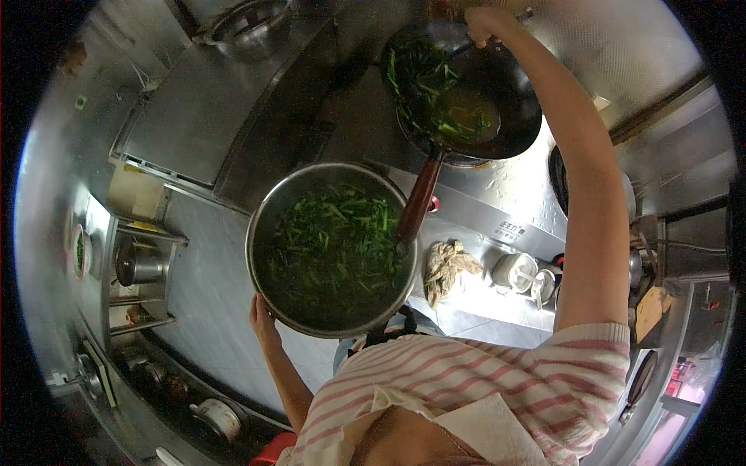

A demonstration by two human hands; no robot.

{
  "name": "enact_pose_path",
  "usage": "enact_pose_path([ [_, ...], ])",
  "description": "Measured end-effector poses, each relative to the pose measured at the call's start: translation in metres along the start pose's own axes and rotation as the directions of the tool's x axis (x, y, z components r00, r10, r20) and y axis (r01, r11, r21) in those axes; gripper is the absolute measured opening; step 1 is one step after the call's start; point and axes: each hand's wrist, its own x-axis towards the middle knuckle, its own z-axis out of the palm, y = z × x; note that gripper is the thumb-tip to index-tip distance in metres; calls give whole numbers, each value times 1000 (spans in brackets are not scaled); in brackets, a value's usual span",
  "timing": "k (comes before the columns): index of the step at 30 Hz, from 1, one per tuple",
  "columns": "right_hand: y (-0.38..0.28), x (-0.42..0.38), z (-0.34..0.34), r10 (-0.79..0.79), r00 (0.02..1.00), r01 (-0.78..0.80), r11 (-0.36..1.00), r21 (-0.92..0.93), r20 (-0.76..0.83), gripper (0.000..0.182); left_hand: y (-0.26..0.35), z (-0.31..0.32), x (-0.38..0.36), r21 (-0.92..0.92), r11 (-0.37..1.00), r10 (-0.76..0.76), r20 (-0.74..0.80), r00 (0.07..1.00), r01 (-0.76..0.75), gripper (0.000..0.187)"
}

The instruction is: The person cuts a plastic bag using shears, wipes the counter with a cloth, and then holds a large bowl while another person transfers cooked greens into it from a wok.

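Observation:
My left hand (265, 320) grips the near left edge of a large round metal bowl (256, 256), which is full of chopped leafy greens (334, 241) in front of my body. Beyond it, a dark wok (521, 105) on the stove holds more greens (420, 74) on its left side and some liquid. The wok's reddish-brown wooden handle (422, 194) points toward me and overlaps the bowl's right rim. At the wok's far edge is my right hand (486, 29), its fingers closed; what they hold is too dark and small to make out.
A crumpled cloth (444, 270) and white containers (515, 272) lie right of the bowl. Another metal bowl (250, 29) stands on the counter (194, 109) at the far left. Shelves with a metal pot (140, 262) are at left. Pans and a board (653, 312) are at right.

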Motion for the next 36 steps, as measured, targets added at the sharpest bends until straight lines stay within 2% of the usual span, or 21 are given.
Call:
enact_pose_path([
  [1,5,8,13,0,1000,0,1000,1,3,31,-2,-1,0,-3,1000,4,0,1000,-4,46],
  [3,25,21,54,-4,929,68,985,160,-371,20,-4,-1,0,-19,1000,-2,-10,1000,2,46],
  [4,31,4,70,-37,921,155,948,279,-388,23,-3,-1,0,-41,999,-6,-23,1000,5,46],
  [6,54,23,117,-97,945,211,910,357,-311,30,0,3,-2,-49,999,-12,-55,998,9,45],
  [7,69,67,170,-120,971,182,931,317,-206,33,-1,6,-4,-60,998,-21,-84,996,16,44],
  [9,51,25,206,-7,953,203,758,621,-303,29,-1,4,-1,-28,999,-36,-89,995,34,44],
  [11,31,3,242,139,896,286,545,788,-421,28,2,1,3,10,999,-42,-103,994,43,44],
  [13,21,-16,244,198,864,299,540,787,-464,30,7,-4,3,32,998,-53,13,999,52,45],
  [14,22,-27,241,221,855,294,539,790,-470,32,7,-4,4,38,998,-54,11,998,53,45],
  [16,33,-42,234,228,824,305,594,745,-519,36,5,-5,6,29,996,-85,-35,996,86,46],
  [17,38,-55,228,280,787,254,665,703,-550,38,5,-6,8,33,996,-84,-33,996,85,46],
  [21,64,-114,185,247,802,276,655,704,-544,38,16,-3,3,57,995,-83,37,996,81,47],
  [23,62,-161,158,286,796,249,649,719,-534,38,22,-1,0,68,995,-80,70,994,75,47],
  [25,54,-214,131,240,803,275,662,697,-545,38,25,-1,2,114,985,-124,-25,992,126,46],
  [27,25,-257,123,197,808,300,674,675,-556,38,34,0,-1,151,976,-157,-20,987,158,46],
  [29,-12,-292,117,112,652,356,828,433,-750,34,31,-5,7,185,966,-181,-10,983,180,46],
  [30,-37,-297,121,-8,696,281,923,263,-718,28,19,-13,18,181,965,-191,1,982,188,46],
  [31,-77,-303,123,-51,741,148,985,89,-670,18,11,-16,23,179,963,-206,15,978,200,46],
  [32,-106,-306,142,-249,525,289,952,-105,-814,18,12,-17,17,188,960,-218,25,976,209,46],
  [33,-136,-315,135,-328,488,157,945,-288,-809,21,21,-14,11,184,964,-204,50,978,192,45],
  [36,-137,-314,122,-311,515,225,948,-224,-799,21,17,-18,24,160,975,-169,87,982,154,43],
])
